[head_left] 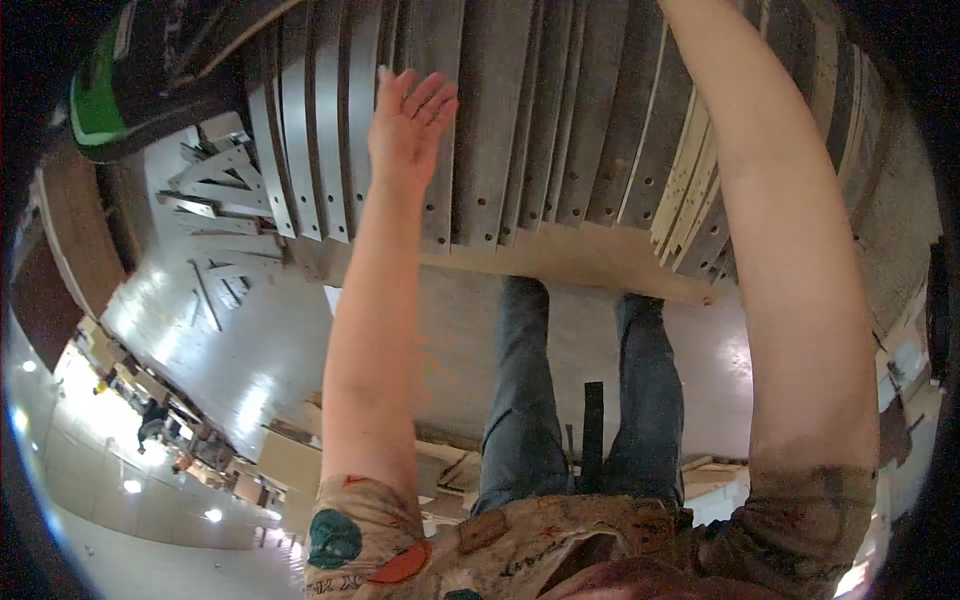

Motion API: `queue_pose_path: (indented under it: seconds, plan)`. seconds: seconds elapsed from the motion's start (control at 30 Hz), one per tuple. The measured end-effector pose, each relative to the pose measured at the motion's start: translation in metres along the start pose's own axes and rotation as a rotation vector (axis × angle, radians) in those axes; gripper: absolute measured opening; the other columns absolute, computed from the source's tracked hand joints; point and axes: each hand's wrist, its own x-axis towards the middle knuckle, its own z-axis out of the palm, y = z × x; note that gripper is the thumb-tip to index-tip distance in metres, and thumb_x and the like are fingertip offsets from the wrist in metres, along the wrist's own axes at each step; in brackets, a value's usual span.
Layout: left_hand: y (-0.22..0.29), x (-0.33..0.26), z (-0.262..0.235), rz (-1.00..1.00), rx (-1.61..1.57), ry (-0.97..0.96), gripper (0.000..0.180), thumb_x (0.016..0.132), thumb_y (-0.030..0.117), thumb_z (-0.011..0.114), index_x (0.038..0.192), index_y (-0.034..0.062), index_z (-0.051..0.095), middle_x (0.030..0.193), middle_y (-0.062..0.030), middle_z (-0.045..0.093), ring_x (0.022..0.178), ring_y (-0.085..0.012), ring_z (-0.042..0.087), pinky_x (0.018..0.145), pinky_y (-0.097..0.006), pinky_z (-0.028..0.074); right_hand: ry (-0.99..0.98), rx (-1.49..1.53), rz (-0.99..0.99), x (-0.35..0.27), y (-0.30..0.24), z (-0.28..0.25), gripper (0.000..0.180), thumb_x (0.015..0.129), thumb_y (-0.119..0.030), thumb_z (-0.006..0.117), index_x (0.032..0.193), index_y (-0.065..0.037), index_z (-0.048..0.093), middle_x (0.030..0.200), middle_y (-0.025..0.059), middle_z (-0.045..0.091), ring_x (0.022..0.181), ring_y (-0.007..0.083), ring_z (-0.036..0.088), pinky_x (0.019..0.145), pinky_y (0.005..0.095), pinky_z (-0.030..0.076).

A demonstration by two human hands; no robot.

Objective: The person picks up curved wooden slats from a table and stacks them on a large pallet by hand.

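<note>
Long flat strips with small holes near their ends lie side by side in a row in front of me. My left hand [412, 125] is over the left part of the row, between a shiny light-grey strip [358, 125] and a darker grey strip [485, 130]. Its fingers are stretched out and slightly apart, and nothing shows in it. Whether it touches the strips, I cannot tell. My right forearm [775, 170] reaches across the right side, past several pale strips [685, 180]. The right hand lies beyond the upper edge of the view.
A brown board [580, 255] shows under the strips' near ends. On the floor to the left is a heap of loose grey pieces [225, 195]. A black and green object [105, 95] stands at the upper left. Cardboard boxes [290, 460] are at the lower left.
</note>
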Motion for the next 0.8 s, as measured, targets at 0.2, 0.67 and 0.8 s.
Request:
queue_pose_path:
  seconds: [0.2,0.67,0.8]
  plan:
    - [0.011,-0.005,-0.056,-0.029,-0.018,0.041,0.067,0.091,0.045,0.040,0.134,-0.0017,0.021,0.128,-0.0246,0.038,0.116,-0.0367,0.043,0.098,-0.044,0.036,-0.053,0.157,0.085,0.010,0.004,0.045,0.090,0.072,-0.070,0.050,0.140,-0.018,0.020,0.140,0.0106,0.025,0.127,0.0292,0.028,0.099,0.0509,0.030]
    - [-0.007,0.001,-0.003,0.081,-0.295,0.101,0.049,0.082,0.046,0.054,0.116,0.0116,0.053,0.115,-0.0060,0.055,0.105,-0.0270,0.050,0.091,-0.045,0.038,-0.111,0.132,0.020,-0.242,0.173,0.099,0.051,0.079,-0.031,0.066,0.112,-0.001,0.043,0.103,0.0124,0.058,0.095,0.0180,0.053,0.087,0.0317,0.041]
    - [-0.057,-0.080,-0.009,-0.020,-0.320,0.129,0.032,0.081,0.030,0.055,0.103,0.0064,0.059,0.103,-0.0079,0.061,0.096,-0.0255,0.055,0.085,-0.038,0.043,-0.157,-0.090,-0.012,-0.323,0.241,0.068,0.075,0.068,-0.040,0.073,0.121,-0.001,0.037,0.111,0.0195,0.053,0.105,0.0259,0.050,0.092,0.0353,0.038]
